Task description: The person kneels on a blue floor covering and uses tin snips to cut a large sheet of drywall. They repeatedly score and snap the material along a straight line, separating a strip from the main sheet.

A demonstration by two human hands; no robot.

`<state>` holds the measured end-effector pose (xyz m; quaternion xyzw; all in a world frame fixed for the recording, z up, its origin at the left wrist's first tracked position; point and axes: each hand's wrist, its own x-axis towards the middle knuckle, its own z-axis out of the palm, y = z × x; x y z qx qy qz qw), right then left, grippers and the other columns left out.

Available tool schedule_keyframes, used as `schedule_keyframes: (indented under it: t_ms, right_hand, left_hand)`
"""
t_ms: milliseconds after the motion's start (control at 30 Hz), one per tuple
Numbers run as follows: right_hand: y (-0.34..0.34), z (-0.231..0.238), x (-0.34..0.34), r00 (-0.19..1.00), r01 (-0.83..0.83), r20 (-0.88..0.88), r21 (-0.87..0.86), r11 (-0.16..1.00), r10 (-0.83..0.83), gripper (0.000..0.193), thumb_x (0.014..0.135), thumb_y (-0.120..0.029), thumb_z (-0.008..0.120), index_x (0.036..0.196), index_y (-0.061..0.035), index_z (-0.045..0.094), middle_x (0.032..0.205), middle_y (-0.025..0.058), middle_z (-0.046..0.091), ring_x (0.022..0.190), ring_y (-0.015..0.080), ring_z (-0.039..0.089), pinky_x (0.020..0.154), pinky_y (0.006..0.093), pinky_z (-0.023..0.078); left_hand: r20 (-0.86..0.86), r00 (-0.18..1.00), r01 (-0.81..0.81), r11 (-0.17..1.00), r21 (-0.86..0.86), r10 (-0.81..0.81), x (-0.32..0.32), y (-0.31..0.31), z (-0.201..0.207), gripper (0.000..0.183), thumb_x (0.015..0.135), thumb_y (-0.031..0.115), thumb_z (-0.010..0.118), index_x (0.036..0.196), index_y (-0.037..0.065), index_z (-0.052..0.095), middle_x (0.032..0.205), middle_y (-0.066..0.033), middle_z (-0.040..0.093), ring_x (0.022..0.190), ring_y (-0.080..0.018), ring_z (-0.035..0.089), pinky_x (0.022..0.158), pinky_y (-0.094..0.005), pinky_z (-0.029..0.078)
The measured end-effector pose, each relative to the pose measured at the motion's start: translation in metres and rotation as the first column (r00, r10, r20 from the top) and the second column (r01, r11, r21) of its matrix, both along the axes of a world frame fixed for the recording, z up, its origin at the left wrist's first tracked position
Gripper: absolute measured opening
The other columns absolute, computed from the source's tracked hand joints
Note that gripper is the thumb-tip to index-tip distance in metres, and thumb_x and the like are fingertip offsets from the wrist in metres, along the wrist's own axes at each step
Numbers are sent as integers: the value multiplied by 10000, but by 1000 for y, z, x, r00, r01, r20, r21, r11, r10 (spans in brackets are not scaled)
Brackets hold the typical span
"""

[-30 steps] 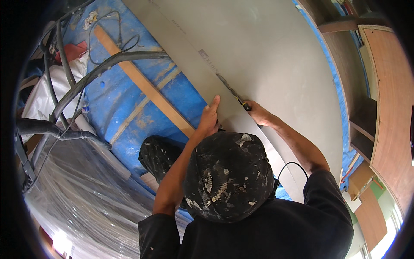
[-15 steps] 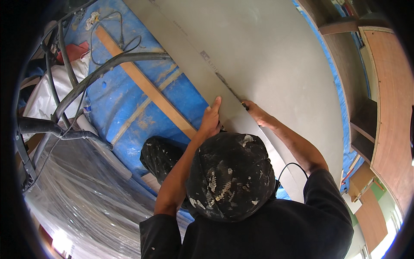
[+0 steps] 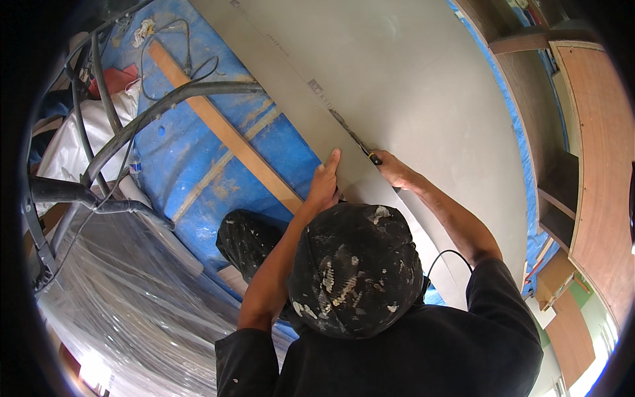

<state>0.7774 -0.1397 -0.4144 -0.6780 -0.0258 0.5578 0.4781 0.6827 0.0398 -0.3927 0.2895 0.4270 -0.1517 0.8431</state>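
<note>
Over the grey board (image 3: 423,86), the right hand (image 3: 395,172) gripped a saw (image 3: 360,147), blade against the surface; the left hand (image 3: 324,182) grasped the board's left edge, thumb on top. Beyond, a wooden strip (image 3: 225,132) lay on blue sheeting (image 3: 281,142).

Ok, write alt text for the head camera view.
A person in a spattered dark cap holds a narrow-bladed tool in the right hand against a large grey board, the left hand at its edge. Blue sheeting and a wooden strip lie to the left.
</note>
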Motion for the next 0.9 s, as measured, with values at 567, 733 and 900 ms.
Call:
schedule_keyframes:
  t_ms: [567,733,900]
  right_hand:
    - [5,-12,-3,998,63,-4,88,994,-63,295,987,-268,648,1054,17,684,848,50,697,716,94,618,612,276,508]
    - [8,-6,-1,1000,20,-2,72,997,-20,297,963,-213,667,1156,12,661,977,50,710,848,91,639,734,264,535]
    - [10,-5,1,996,54,-74,118,992,-46,309,949,-210,677,1161,14,659,1017,58,707,884,98,639,760,273,536]
  left_hand:
    - [-27,1000,11,999,35,-10,2,-1,7,448,1021,408,585,1221,7,580,1051,-79,666,899,-180,666,752,-333,557]
    - [-28,1000,6,995,95,-4,2,-3,11,447,1015,408,597,1211,6,586,1042,-81,667,885,-178,667,732,-329,551]
    - [-5,1000,28,988,149,-28,0,-4,15,472,1008,413,609,1236,1,580,1061,-76,667,927,-178,651,787,-331,531]
